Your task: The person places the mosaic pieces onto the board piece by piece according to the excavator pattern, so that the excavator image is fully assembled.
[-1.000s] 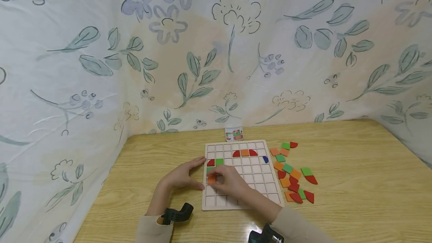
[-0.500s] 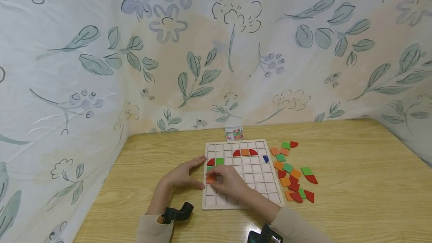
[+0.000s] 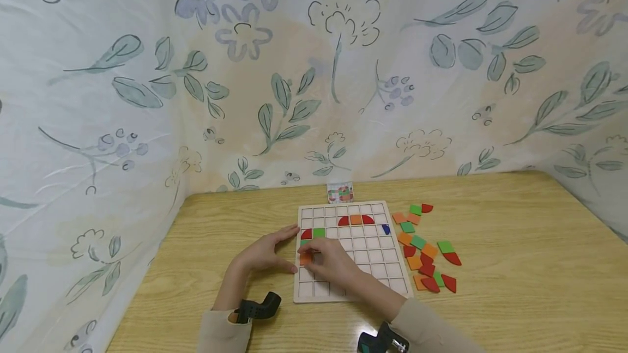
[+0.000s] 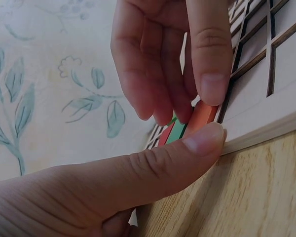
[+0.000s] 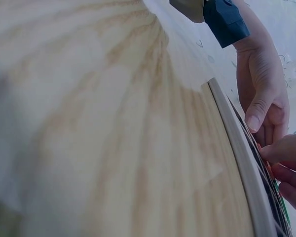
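Observation:
A pale wooden grid board (image 3: 374,256) lies on the table. My right hand (image 3: 333,261) reaches across it and pinches an orange square tile (image 3: 306,259) with thumb and fingers at a left-column cell. In the left wrist view that orange tile (image 4: 201,116) sits beside a green tile (image 4: 176,132). My left hand (image 3: 260,254) rests along the board's left edge, fingers extended and thumb apart; its thumb (image 4: 158,165) lies close to the orange tile. Above the pinched tile are a red quarter-round tile (image 3: 306,233) and a light green square tile (image 3: 319,232).
Right of the board, several loose tiles (image 3: 427,269) in red, orange and green lie scattered. On the board are another orange tile (image 3: 355,220) between two red quarter-rounds and a small dark blue piece (image 3: 386,229). A printed pattern card (image 3: 340,193) stands behind the board.
The orange tile and my right fingertips have shifted very slightly left within the left column. My left hand holds the same place at the board's edge.

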`<state>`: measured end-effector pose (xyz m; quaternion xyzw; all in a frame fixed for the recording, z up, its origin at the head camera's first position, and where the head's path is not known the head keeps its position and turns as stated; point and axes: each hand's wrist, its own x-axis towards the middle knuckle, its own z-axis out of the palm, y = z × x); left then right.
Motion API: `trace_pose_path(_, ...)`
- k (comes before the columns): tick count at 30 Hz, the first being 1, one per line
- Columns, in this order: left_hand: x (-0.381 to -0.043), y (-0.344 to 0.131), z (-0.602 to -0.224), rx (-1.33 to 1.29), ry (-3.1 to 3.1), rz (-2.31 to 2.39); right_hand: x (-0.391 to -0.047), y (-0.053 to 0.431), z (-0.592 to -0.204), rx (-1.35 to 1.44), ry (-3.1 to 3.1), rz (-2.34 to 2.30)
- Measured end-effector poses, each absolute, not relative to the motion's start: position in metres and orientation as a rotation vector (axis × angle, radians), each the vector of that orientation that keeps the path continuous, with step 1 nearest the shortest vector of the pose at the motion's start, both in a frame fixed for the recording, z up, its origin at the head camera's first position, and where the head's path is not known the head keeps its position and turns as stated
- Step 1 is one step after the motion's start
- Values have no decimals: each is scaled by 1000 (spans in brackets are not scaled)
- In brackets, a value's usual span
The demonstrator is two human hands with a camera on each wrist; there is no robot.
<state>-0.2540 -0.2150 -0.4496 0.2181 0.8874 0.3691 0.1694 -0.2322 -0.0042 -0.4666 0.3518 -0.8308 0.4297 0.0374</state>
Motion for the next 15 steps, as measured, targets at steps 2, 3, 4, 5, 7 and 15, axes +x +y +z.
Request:
trace_pose_path(2,-254,-214,-450,612,2525,1043,-233,-4,-468,1083,-2541,1323)
trace_pose_path(3,-254,-214,-450,610,2526,1040,-233,-4,-468,1085,-2538,1321)
trace_pose_path(4,-254,-214,-450,609,2529,1036,-233,-4,-468,1082,-2538,1318)
trace_pose_path(5,-254,-214,-450,610,2528,1035,-233,-4,-468,1073,-2544,1316)
trace_pose_path(7,-255,-214,-451,614,2527,1036,-232,-2,-467,1052,-2559,1330)
trace_pose_path(15,-255,-215,-451,612,2522,1053,-230,18,-455,890,-2676,1646)
